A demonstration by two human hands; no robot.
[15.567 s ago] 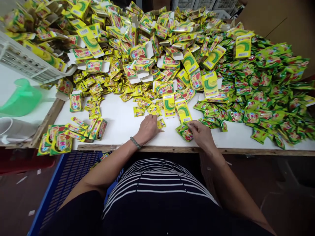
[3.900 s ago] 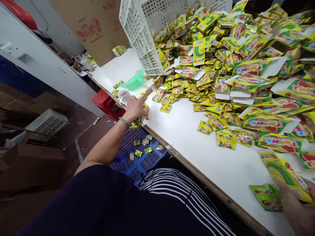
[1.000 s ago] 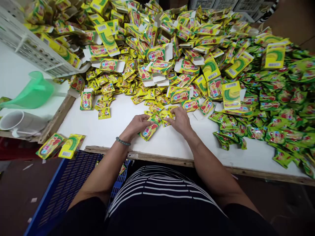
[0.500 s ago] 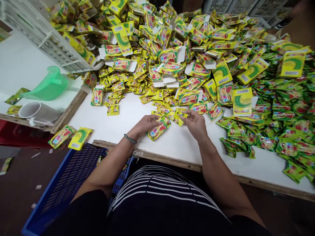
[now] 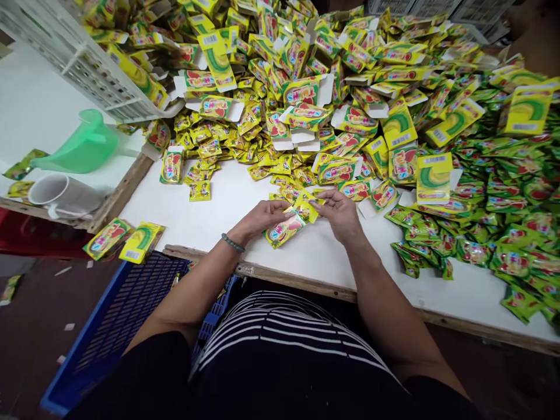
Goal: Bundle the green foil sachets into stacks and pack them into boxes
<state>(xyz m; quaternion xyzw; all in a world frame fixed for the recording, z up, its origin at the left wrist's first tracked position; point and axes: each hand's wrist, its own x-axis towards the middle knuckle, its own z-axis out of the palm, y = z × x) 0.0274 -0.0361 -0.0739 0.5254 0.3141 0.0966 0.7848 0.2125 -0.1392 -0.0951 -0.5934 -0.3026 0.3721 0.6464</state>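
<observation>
My left hand (image 5: 272, 216) is closed on a small yellow-green candy box (image 5: 283, 231), held tilted just over the white tabletop. Between the fingers of my right hand (image 5: 339, 213) is a yellow candy sachet (image 5: 308, 206), pinched at its right side. The sachet's left part is at the upper end of the box; whether any of it is inside I cannot tell. Beyond my hands lie loose yellow sachets (image 5: 280, 164), with a heap of yellow boxes (image 5: 301, 93), several with open flaps, behind them.
Green sachets (image 5: 511, 233) are piled on the right. On the left stand a white plastic crate (image 5: 100, 76), a green scoop (image 5: 83, 146) and a white mug (image 5: 65, 195). A blue crate (image 5: 100, 332) sits below the table's wooden edge (image 5: 301, 281).
My right hand has moved left, bringing the yellow sachet up to the box's upper end. My left hand still holds the box in nearly the same place.
</observation>
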